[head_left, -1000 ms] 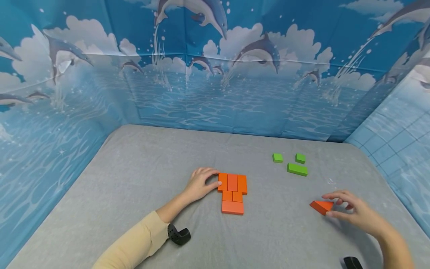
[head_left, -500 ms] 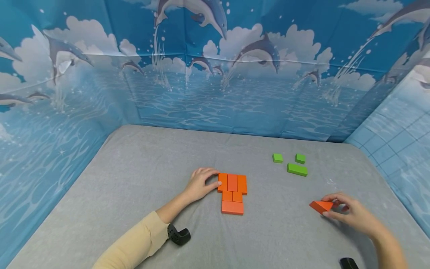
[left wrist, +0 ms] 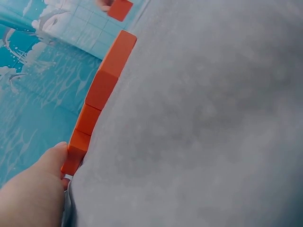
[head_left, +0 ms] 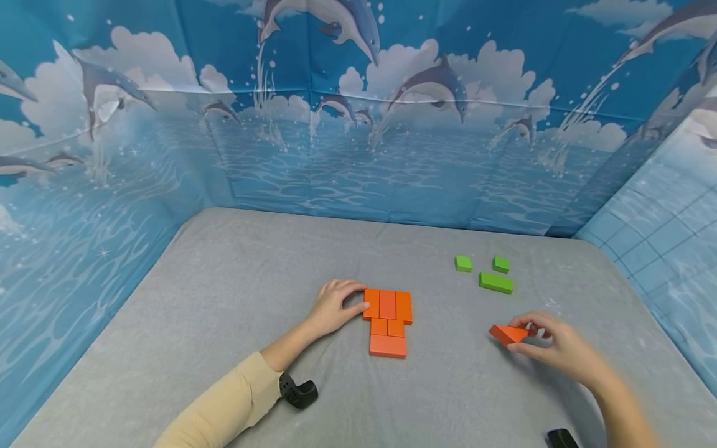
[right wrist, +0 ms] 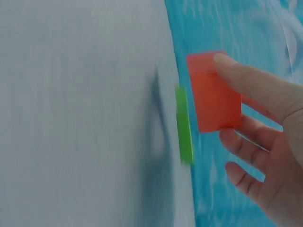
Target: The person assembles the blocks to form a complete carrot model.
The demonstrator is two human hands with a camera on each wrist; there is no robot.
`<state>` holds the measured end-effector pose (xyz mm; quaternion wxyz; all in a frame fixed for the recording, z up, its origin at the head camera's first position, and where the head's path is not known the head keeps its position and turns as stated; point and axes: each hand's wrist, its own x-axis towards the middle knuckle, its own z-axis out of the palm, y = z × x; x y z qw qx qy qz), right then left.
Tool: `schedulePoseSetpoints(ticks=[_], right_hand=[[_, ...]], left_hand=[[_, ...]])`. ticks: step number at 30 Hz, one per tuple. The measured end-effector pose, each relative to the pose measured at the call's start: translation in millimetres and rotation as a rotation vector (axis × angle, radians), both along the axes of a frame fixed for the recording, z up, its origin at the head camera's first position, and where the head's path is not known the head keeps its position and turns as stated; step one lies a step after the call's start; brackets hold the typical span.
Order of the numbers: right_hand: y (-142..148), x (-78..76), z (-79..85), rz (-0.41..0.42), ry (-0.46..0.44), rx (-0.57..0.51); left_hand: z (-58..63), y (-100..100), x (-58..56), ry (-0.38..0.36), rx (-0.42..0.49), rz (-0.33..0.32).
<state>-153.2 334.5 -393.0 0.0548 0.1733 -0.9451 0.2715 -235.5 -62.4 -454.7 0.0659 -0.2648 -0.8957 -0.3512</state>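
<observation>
My right hand [head_left: 551, 345] pinches an orange triangular block [head_left: 508, 335] between thumb and fingers, held above the cloth with a shadow below. In the right wrist view the block's flat orange faces [right wrist: 213, 94] show, the thumb on one edge. At the middle, several orange rectangular blocks [head_left: 388, 344] lie flat in a joined figure: a row of 3 upright, 2 small ones under it, one wide one nearest me. My left hand [head_left: 335, 306] holds the upper-left orange block [head_left: 372, 297] by its outer edge, its thumb [left wrist: 59, 151] against it.
Two small green blocks [head_left: 463, 264] and a longer green block [head_left: 495, 282] lie beyond the right hand. Grey cloth [head_left: 252, 261] covers the table. A dolphin-print curtain [head_left: 358, 155] rises behind and at both sides.
My right hand has moved left and slightly away from me with the triangular block, toward the orange figure. The left hand and the laid blocks stay where they were.
</observation>
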Motion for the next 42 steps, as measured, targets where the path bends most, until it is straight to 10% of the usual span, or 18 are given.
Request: schedulePoseSetpoints(ticks=[21, 42], right_hand=[[-139, 6.8, -3.7, 0.299, 0.089, -0.167], [-180, 13.1, -19.9, 0.335, 0.156, -0.043]], left_hand=[[-0.6, 0, -0.1, 0.002, -0.001, -0.001], [-1.9, 0, -0.9, 0.015, 0.003, 0.001]])
